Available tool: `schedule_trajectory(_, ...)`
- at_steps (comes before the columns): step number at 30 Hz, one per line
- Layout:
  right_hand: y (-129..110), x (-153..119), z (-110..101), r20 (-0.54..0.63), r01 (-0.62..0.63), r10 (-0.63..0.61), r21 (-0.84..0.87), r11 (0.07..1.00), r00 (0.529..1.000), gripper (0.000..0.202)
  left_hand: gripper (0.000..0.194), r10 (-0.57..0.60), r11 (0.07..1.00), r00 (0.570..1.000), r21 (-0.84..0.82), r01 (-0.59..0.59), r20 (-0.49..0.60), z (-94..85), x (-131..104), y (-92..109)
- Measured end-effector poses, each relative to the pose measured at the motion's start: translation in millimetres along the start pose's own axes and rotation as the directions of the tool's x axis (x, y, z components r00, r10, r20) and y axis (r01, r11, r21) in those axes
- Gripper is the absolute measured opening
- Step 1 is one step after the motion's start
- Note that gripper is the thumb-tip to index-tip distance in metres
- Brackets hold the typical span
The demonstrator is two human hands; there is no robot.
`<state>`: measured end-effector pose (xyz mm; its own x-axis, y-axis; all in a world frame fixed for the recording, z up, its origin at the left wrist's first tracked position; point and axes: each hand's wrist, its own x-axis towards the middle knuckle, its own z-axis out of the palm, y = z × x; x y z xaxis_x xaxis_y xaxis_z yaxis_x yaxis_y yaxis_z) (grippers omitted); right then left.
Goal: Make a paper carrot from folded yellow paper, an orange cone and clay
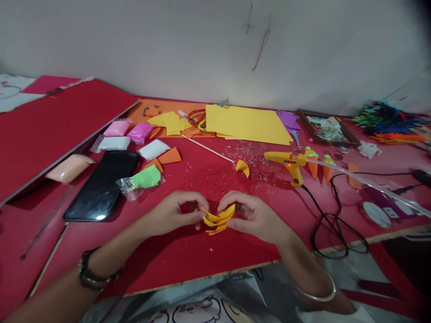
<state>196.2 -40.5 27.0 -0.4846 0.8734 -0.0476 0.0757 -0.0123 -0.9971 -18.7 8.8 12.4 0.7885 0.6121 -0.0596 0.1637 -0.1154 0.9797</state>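
Observation:
Between my two hands is a small layered bunch of curved yellow petal-like pieces (217,220), foam or paper, held low over the red table (188,264). My left hand (186,208) pinches the left end of the bunch with thumb and fingertips. On the other side, my right hand (247,213) is closed on its right end. One loose curved yellow piece (243,168) lies just beyond my hands, by the tip of a thin pale stick (207,148). To its right, a yellow hot glue gun (286,160) with a small lit light rests on the table, a long clear glue stick in its back.
Left are a black phone (103,186) and several clay packets (116,128). Yellow sheets (247,124) and scissors (197,119) lie at the back. Small carrot shapes (312,163), a tray (326,128), pipe cleaners (387,119) and a looping black cable (340,211) are right.

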Motion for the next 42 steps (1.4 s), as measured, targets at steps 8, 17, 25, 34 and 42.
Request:
schedule_trajectory(8, 5, 3, 2, -0.171, 0.010, -0.015, -0.032, 0.999, 0.985, 0.018, 0.019, 0.426, 0.731, 0.857, 0.668, -0.137, -0.291, 5.1, -2, 2)
schedule_trajectory(17, -1, 8, 5, -0.157, 0.032, -0.098, -0.374, 0.927, 0.983, 0.020, 0.007, 0.608, 0.348, 0.793, 0.908, -0.235, -0.027, 3.5, 0, 2)
schedule_trajectory(25, -3, 8, 8, -0.144, 0.052, -0.127, -0.434, 0.899, 0.981, 0.016, 0.011, 0.509, 0.399, 0.860, 0.885, -0.241, 0.004, 1.8, 0, -9)
schedule_trajectory(34, 6, 5, 18, -0.269, -0.039, -0.062, -0.354, 0.934, 0.961, 0.037, 0.009, 0.459, 0.544, 0.885, 0.811, -0.213, -0.075, 5.7, -1, -8)
schedule_trajectory(42, 8, 6, 21, -0.273, -0.050, -0.054, -0.359, 0.932, 0.961, 0.034, 0.008, 0.419, 0.616, 0.901, 0.764, -0.193, -0.110, 7.4, 0, -8)
